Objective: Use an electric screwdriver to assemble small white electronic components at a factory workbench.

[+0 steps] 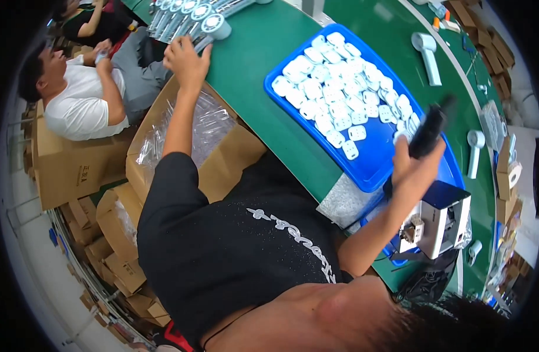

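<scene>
My left hand (pixel 187 63) reaches to the table's far left edge, fingers spread at the handles of a row of grey handheld fans (pixel 212 24). Its fingertips meet the nearest handles; a firm hold does not show. In my right hand (pixel 419 164) is a black handheld tool (pixel 429 132), pointing away from me; its far end is smeared by motion and its exact kind cannot be told. That hand is over the right side of a blue tray (pixel 372 167), which holds a heap of small white rounded-square parts (pixel 340 88).
A white-and-black boxy device (pixel 443 220) stands right of the tray. Single fans (pixel 427 58) lie spaced along the green table (pixel 246 82). An open carton (pixel 225 164) of clear plastic pieces is below my left arm. A person in a white shirt (pixel 84 102) sits at left.
</scene>
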The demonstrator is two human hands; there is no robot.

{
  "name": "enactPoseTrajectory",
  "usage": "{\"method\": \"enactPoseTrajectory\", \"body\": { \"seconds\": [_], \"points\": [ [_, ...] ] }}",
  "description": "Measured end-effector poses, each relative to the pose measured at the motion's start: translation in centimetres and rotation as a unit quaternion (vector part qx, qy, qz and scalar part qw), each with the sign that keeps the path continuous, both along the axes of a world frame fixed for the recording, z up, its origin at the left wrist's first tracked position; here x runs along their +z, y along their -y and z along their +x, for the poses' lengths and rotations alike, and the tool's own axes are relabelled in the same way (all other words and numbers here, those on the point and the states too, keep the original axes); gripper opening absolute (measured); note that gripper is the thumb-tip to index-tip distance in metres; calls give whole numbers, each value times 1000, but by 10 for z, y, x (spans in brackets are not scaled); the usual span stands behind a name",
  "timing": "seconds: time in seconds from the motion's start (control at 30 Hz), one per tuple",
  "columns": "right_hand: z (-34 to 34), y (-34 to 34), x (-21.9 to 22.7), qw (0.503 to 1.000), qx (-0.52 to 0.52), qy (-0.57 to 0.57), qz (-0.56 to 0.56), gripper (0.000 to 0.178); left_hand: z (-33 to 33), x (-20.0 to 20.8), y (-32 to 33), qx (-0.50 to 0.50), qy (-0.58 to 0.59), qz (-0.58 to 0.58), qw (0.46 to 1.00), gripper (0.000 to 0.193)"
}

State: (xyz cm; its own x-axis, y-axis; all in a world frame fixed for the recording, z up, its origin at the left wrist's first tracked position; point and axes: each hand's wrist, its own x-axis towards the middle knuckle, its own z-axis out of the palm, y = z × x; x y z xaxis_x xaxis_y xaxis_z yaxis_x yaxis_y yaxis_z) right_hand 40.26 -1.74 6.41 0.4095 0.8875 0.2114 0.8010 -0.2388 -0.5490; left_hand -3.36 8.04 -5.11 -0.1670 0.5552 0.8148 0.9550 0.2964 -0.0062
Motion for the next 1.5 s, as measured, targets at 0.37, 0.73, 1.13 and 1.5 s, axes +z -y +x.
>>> {"method": "enactPoseTrajectory", "body": {
  "seconds": [0.37, 0.73, 1.13, 1.5],
  "points": [
    [-8, 59, 26, 820, 136, -555, 35, 66, 114, 67, 93, -558, 574, -87, 593, 72],
    [3, 155, -2, 879, 47, -474, 31, 56, 305, 54, 148, -795, 448, -324, 248, 55],
    [86, 121, 22, 812, 91, -262, 513, 79, 344, 28, 148, -799, 428, -330, 263, 60],
    [55, 155, 71, 768, 227, -481, 358, 67, 339, 33, 149, -818, 386, -316, 285, 62]
  ]
}}
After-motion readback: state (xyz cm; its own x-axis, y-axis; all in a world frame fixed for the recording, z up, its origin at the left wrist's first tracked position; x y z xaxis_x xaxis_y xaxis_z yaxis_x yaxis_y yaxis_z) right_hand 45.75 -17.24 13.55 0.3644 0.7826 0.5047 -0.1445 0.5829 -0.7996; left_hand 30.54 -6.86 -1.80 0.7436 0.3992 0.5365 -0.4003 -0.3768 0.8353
